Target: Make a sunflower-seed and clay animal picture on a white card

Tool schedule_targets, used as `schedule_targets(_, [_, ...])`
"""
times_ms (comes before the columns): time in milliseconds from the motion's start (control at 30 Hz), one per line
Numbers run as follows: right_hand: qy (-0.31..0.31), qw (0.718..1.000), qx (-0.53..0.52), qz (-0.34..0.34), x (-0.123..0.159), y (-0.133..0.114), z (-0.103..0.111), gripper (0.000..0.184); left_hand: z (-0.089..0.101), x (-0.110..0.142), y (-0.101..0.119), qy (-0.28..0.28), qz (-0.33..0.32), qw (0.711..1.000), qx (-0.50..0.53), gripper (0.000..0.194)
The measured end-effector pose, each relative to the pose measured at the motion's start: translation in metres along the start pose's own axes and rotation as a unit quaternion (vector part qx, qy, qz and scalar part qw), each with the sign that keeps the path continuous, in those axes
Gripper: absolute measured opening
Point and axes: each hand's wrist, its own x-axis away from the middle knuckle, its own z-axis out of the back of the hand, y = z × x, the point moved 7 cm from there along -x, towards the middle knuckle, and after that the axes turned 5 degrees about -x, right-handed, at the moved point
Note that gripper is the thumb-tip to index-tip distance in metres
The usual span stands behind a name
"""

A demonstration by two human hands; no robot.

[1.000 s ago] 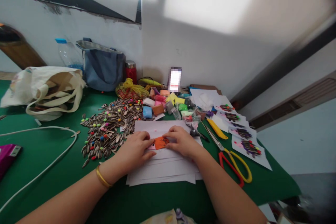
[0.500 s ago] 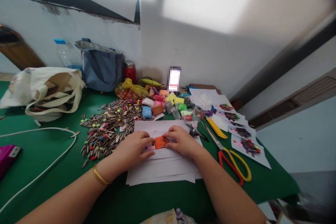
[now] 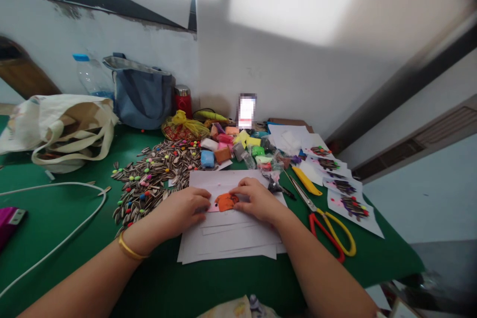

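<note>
A flattened piece of orange clay [image 3: 225, 202] with dark marks on its right part lies on a stack of white paper [image 3: 238, 246]. At its left end there is pink clay [image 3: 213, 207] with a small dark dot. My right hand [image 3: 259, 202] has thumb and fingertips at the right edge of the orange piece, holding it against the sheet. Just left of the clay, my left hand [image 3: 186, 211] rests over the paper's edge with thumb and fingers apart, holding nothing. A gold bangle [image 3: 130, 249] circles the left wrist.
Sunflower seeds [image 3: 149, 179], some coloured, are heaped at left. Clay packets [image 3: 222, 154] lie behind the paper. Scissors [image 3: 324, 223], a yellow cutter [image 3: 306, 181] and decorated sheets [image 3: 354, 208] are at right. A white cable [image 3: 80, 226] and bags [image 3: 141, 97] occupy the left side.
My left hand has drawn back a little to the left, off the clay, uncovering its left end. The right hand has stayed at the right edge.
</note>
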Motion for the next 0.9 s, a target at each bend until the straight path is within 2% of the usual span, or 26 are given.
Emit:
schedule_targets(133, [0.0, 1.0, -0.005, -0.001, 0.0, 0.001, 0.0, 0.038, 0.002, 0.002, -0.001, -0.008, 0.002, 1.0, -0.013, 0.024])
schedule_targets(267, [0.001, 1.0, -0.007, -0.002, 0.0, 0.002, 0.0, 0.038, 0.003, 0.001, 0.003, 0.01, 0.004, 1.0, -0.017, 0.023])
schedule_targets(433, [-0.004, 1.0, -0.008, -0.001, -0.001, 0.002, -0.001, 0.037, 0.002, 0.001, 0.009, 0.034, -0.012, 0.999, -0.02, 0.033])
schedule_targets(667, [-0.002, 1.0, -0.006, -0.002, -0.001, 0.002, -0.001, 0.037, -0.001, -0.001, 0.01, 0.041, -0.023, 0.998, -0.034, 0.024])
schedule_targets(900, [-0.007, 1.0, -0.004, -0.008, -0.001, 0.002, 0.0, 0.039, 0.0, 0.0, 0.011, 0.052, -0.013, 0.997, -0.047, 0.031])
